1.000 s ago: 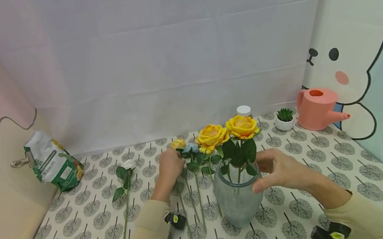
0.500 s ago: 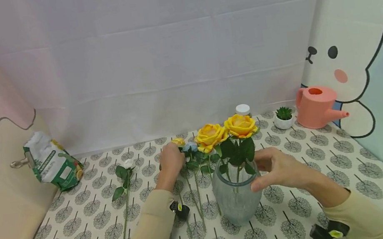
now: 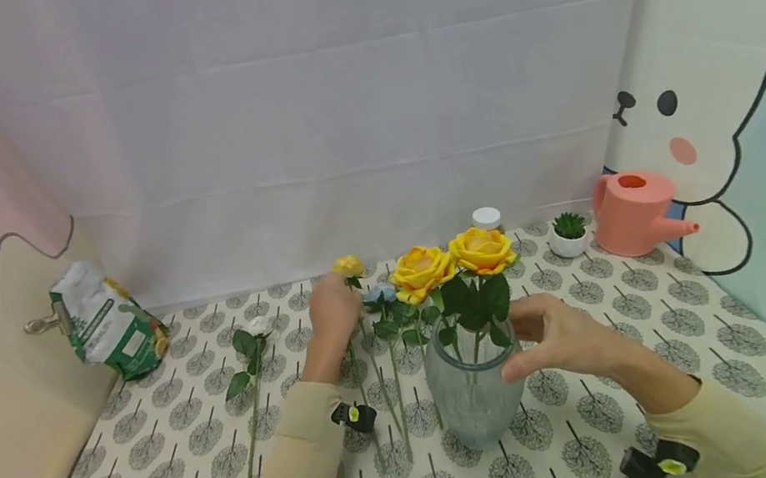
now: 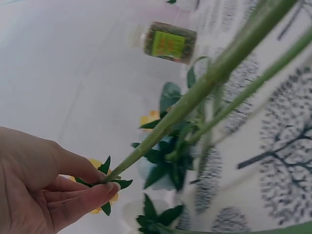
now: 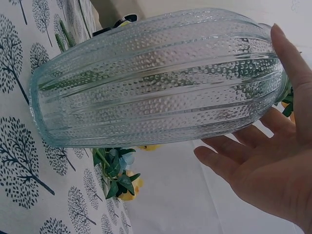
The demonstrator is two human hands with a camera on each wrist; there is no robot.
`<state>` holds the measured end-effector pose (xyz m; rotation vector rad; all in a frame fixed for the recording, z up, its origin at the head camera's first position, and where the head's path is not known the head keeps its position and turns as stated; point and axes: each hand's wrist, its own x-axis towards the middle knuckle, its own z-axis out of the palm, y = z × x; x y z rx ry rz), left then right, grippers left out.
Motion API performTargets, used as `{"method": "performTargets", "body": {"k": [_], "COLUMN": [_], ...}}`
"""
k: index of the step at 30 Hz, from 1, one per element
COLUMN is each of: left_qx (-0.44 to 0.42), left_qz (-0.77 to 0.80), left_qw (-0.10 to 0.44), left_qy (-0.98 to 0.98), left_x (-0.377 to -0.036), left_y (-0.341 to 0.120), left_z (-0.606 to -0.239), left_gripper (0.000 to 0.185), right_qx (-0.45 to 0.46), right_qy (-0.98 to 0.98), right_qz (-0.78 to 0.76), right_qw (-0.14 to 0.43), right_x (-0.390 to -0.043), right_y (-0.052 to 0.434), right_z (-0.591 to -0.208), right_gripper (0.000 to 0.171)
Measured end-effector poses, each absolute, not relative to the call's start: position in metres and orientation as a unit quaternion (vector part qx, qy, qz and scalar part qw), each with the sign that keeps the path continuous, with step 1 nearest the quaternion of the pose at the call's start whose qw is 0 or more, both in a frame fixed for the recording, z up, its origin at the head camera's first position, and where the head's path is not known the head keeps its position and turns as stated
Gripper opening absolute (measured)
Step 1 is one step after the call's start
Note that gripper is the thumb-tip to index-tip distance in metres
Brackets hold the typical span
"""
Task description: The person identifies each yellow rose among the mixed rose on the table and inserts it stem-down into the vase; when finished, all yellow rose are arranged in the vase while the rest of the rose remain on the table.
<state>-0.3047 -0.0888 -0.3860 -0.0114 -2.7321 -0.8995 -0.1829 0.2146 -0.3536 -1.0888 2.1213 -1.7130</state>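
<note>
Thumb and fingertips of my left hand (image 3: 333, 315) pinch the stem of a yellow rose (image 3: 348, 266) just under its bloom. The left wrist view shows that stem (image 4: 168, 124) slanting up toward the camera, bloom partly behind the fingers. My right hand (image 3: 570, 339) holds the ribbed glass vase (image 3: 481, 413) near its rim, thumb on one side and fingers on the other. The vase stands upright on the cloth with two large yellow roses in it. Between the hands lie a blue flower (image 3: 380, 293) and other green stems.
A white rose (image 3: 252, 413) lies at the left. Farther back are a clipped green-and-white bag (image 3: 111, 322), a white-capped jar (image 3: 487, 218) behind the roses, a small potted succulent (image 3: 568, 236) and a pink watering can (image 3: 633, 214). Tree-print cloth (image 3: 194, 473) covers the table.
My left hand has risen slightly and moved a little away from me, and the pinched yellow rose has come up with it. The right hand and vase keep their place.
</note>
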Motion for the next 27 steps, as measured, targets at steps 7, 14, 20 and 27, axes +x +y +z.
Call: {"method": "performTargets", "body": {"k": [7, 14, 20, 27], "left_qx": [-0.024, -0.017, -0.019, -0.042], "left_qz": [-0.456, -0.622, -0.728, -0.803], "left_qw": [0.13, 0.137, 0.107, 0.098], "left_qy": [-0.88, -0.771, -0.677, -0.587], "left_x": [-0.293, -0.28, -0.273, -0.256], "left_y": [-0.101, -0.116, -0.125, -0.133], "left_z": [-0.368, -0.354, -0.337, -0.311], "left_gripper": [0.033, 0.04, 0.043, 0.04], "right_qx": [-0.359, -0.357, -0.363, -0.364], "right_qy": [0.718, 0.716, 0.717, 0.72], "right_qz": [-0.586, -0.59, -0.586, -0.582], "right_qw": [0.111, 0.113, 0.104, 0.101], "right_x": [-0.182, -0.181, -0.182, -0.183], "right_y": [0.215, 0.215, 0.215, 0.214], "right_z": [-0.355, -0.355, -0.354, -0.353], "right_gripper": [0.057, 0.057, 0.056, 0.056]}}
